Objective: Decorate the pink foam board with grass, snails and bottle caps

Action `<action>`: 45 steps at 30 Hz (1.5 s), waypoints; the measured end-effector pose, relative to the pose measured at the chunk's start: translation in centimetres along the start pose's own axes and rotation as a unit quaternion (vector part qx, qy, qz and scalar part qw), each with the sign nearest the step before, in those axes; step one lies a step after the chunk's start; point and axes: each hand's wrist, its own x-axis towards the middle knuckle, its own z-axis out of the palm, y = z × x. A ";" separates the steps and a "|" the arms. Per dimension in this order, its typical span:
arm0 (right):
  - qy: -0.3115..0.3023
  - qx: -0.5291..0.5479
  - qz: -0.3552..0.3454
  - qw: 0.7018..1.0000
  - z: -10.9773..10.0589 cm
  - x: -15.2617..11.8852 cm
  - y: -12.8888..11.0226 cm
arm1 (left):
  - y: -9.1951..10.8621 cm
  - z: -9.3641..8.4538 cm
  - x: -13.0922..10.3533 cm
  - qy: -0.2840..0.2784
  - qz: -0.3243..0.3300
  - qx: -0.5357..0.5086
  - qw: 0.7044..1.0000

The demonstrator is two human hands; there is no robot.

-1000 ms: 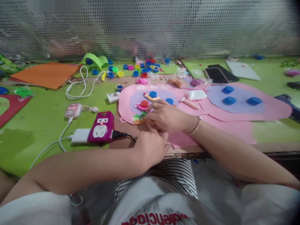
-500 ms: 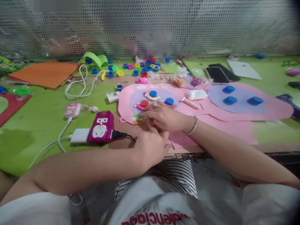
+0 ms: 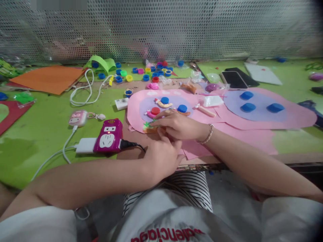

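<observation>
Before a mesh screen [image 3: 161, 32] lies a green table [image 3: 50, 131]. The right hand [image 3: 180, 124] and left hand [image 3: 163, 156] meet, fingers curled; whether they pinch anything, I cannot tell. They seem to be pressing the green-and-brown clay [image 3: 147, 126] on the pink paper [image 3: 134, 108]. The next move calls for light fingers: a red cap [image 3: 155, 110] and blue cap [image 3: 182, 108] crowd close. A purple socket [image 3: 108, 137] sits left.
</observation>
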 end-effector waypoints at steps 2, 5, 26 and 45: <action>0.017 -0.023 0.005 1.000 0.3 0.0 0.1 | 0.0 0.0 0.0 -0.001 0.000 0.001 1.000; 0.002 -0.051 0.001 0.999 0.5 0.1 0.0 | 0.1 0.0 -0.1 -0.006 -0.004 -0.001 1.000; -0.095 -0.175 -0.028 0.980 -1.1 -0.2 -1.3 | 0.0 -0.3 -0.2 -0.002 -0.011 -0.002 1.000; -0.086 -0.241 -0.022 0.966 -2.1 -1.2 -1.2 | 0.1 -0.1 0.0 -0.003 -0.027 -0.010 1.000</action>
